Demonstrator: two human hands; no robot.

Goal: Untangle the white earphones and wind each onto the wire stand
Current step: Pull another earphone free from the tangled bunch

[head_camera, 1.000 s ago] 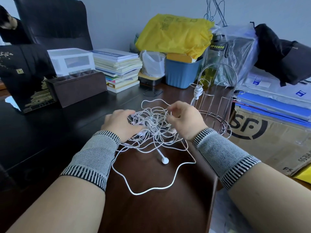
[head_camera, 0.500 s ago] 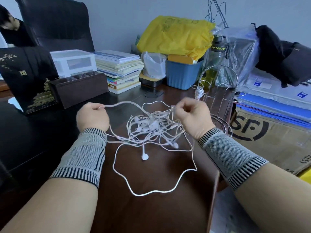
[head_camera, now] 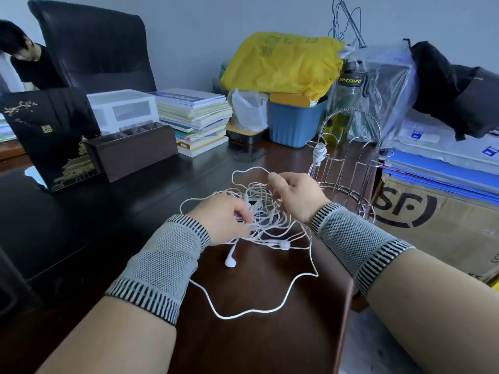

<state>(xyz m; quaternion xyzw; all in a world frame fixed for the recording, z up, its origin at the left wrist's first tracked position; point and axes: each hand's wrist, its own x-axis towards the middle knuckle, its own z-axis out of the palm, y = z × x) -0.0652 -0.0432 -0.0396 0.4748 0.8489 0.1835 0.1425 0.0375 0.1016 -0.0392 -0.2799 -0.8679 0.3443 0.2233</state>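
We are working both hands into the tangle of white earphones (head_camera: 266,217) on the dark desk (head_camera: 108,211).

Our left hand (head_camera: 221,221) is pinching cords at the knot's near-left side, and our right hand (head_camera: 295,195) is pinching a strand at its far edge. One earbud (head_camera: 230,261) is lying just below the left grip. Just beyond the right hand, the wire stand (head_camera: 348,163) is carrying one wound bundle (head_camera: 318,155).

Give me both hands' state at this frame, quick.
Left hand: fingers pinch cords of the tangled white earphones.
Right hand: fingers pinch a cord loop at the tangle's far side.
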